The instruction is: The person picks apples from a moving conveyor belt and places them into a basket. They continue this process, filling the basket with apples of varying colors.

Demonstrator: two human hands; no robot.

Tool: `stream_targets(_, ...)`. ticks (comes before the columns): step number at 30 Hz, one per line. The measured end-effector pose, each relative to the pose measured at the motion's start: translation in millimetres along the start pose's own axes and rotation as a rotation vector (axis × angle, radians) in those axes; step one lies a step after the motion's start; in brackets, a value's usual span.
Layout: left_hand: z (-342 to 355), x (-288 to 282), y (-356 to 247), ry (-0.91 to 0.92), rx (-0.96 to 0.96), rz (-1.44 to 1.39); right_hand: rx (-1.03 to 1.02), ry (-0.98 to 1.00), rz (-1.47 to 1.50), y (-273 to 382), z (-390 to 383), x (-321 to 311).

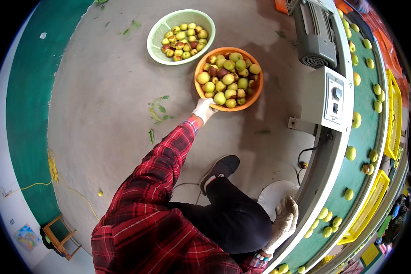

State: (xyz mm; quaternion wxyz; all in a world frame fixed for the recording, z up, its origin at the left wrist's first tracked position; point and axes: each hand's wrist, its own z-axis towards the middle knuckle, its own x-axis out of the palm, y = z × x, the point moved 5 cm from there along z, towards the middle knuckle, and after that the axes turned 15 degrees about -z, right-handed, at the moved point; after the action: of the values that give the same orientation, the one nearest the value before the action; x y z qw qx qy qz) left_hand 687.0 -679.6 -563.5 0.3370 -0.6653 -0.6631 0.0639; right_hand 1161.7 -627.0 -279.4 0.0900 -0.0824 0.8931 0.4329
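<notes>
Basin (260, 86), orange, heaped with fruit (227, 79): ahead-right of our left grip (204, 111), which clasps its rim; our right grip (282, 223), farther, unclenched, empty.

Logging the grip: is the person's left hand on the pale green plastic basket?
No, the gloved left hand grips the rim of the orange plastic bowl.

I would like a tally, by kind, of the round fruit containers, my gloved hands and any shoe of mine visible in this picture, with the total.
Fruit containers: 2 (pale green basket, orange bowl)
Gloved hands: 2 (left hand, right hand)
Dark shoe: 1
Total: 5
</notes>
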Motion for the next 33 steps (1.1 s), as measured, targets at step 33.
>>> stream_targets(33,158.4,42.6,-246.7,0.368,0.347,2.171,0.249,0.059,-0.293,93.3,-18.9,34.1)
